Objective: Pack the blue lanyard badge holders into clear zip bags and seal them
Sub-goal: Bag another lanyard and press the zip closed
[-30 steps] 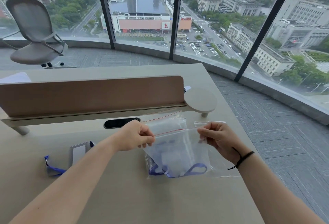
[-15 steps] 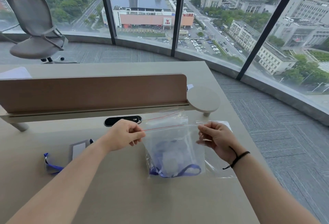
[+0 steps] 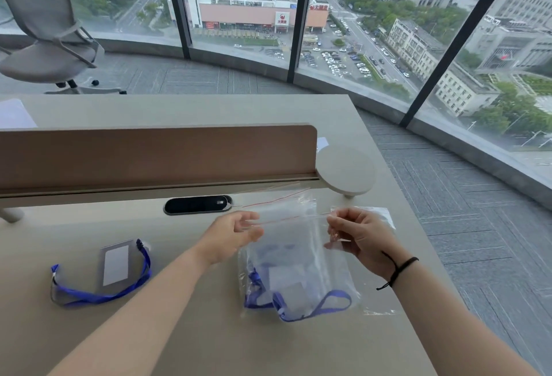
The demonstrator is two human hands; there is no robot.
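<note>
My worktop point(image 3: 209, 345) ends in a right edge running just beyond my right arm, with carpeted floor point(image 3: 478, 226) past it; a divider panel point(image 3: 155, 154) walls off the far side, and bare surface lies between the two lanyards. I hold the clear zip bag point(image 3: 301, 256) upright by its mouth, its red-lined zip strip running left to right between my hands, long axis hanging down to the worktop. My left hand point(image 3: 231, 236) has its fingers loosely curled at the strip's left end; whether that grip pinches it I cannot tell. My right hand point(image 3: 358, 239) pinches the strip's right end. Inside, at the bag's bottom, lies one blue lanyard badge holder point(image 3: 298, 301). One more badge holder point(image 3: 115, 265) lies flat well to the left. Two more empty bags point(image 3: 280, 196) lie behind.
</note>
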